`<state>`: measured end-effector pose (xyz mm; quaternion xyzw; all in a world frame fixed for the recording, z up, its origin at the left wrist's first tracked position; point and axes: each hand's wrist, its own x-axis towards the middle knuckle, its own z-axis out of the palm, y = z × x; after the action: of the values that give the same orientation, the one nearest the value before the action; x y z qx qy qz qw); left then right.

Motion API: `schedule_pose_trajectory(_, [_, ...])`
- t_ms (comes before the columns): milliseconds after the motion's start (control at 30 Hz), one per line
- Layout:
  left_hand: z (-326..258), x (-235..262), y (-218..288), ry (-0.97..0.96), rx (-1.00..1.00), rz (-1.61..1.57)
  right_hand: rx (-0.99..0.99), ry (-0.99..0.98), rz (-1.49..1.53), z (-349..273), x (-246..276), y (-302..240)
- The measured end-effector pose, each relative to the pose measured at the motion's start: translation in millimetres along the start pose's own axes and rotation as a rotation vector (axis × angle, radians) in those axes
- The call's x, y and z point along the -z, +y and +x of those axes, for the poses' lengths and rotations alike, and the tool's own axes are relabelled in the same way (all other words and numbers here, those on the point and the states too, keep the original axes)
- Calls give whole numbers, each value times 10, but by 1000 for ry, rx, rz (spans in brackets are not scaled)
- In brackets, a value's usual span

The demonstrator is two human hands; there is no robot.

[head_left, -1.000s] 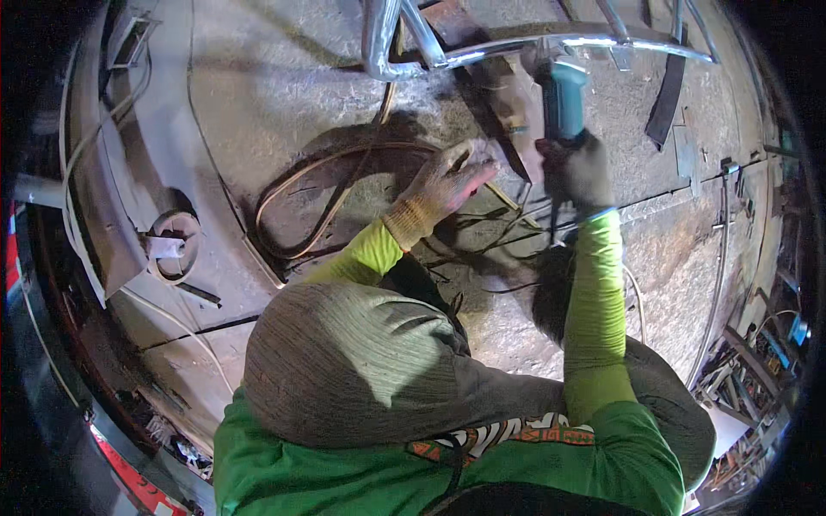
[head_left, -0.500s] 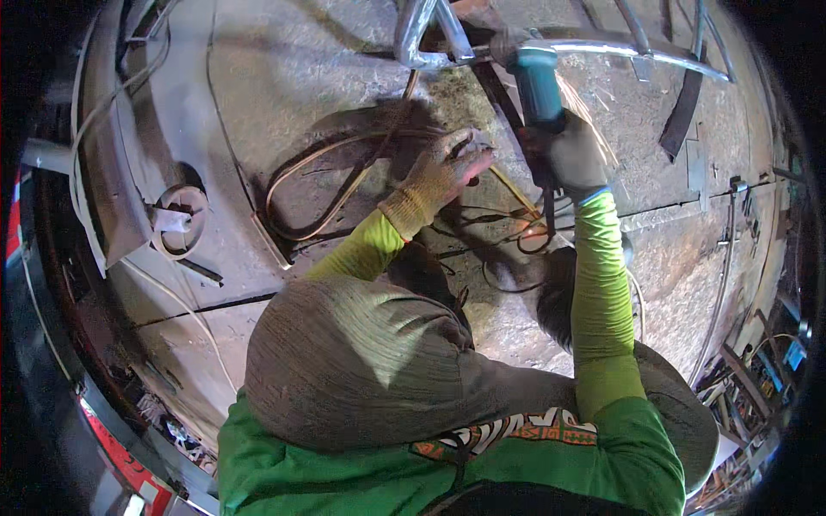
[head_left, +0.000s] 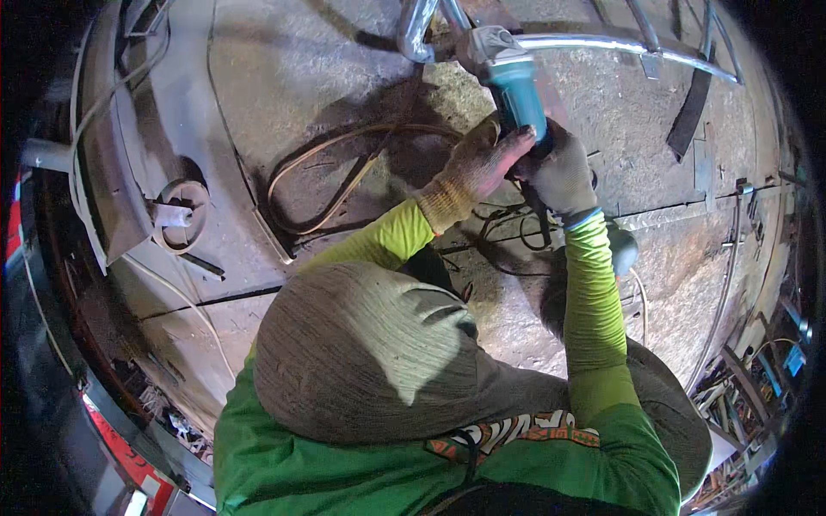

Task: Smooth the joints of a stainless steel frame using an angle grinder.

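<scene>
A teal angle grinder [head_left: 518, 90] with a grey metal head is held out in front of me, its head close to a shiny bent metal tube frame [head_left: 594, 43]. My gloved right hand [head_left: 564, 172] is wrapped round the rear of the grinder's body. From the other side my gloved left hand [head_left: 473, 163] closes against the body, its thumb lying along the casing. The fingers of the left hand are partly hidden. No disc can be made out clearly on the grinder's head. Dark cords [head_left: 535, 225] hang and loop below my hands.
A looped cable [head_left: 284, 185] lies on the metal floor to the left. Farther left are a round metal ring [head_left: 205, 211] and a curved sheet [head_left: 107, 189]. A dark flat strip [head_left: 690, 116] lies at the right, and scrap metal [head_left: 744, 396] is piled at lower right.
My left hand has moved right and up, from apart onto the grinder. The grinder has tilted and shifted left, its head now showing. The orange glow below my hands is gone.
</scene>
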<state>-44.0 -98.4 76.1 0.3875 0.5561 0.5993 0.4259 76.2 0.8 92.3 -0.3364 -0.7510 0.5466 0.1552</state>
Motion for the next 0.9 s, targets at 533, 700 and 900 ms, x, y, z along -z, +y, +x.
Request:
schedule_pose_trajectory(533, [-141, 106, -184, -180, 205, -393, 38, -73, 249, -410, -361, 284])
schedule_pose_trajectory(700, [-84, 122, 111, -2, 252, -120, 113, -144, 70, -337, -309, 408])
schedule_pose_trajectory(900, [-19, 137, -122, 265, 167, -86, 127, -58, -179, 2, -311, 183])
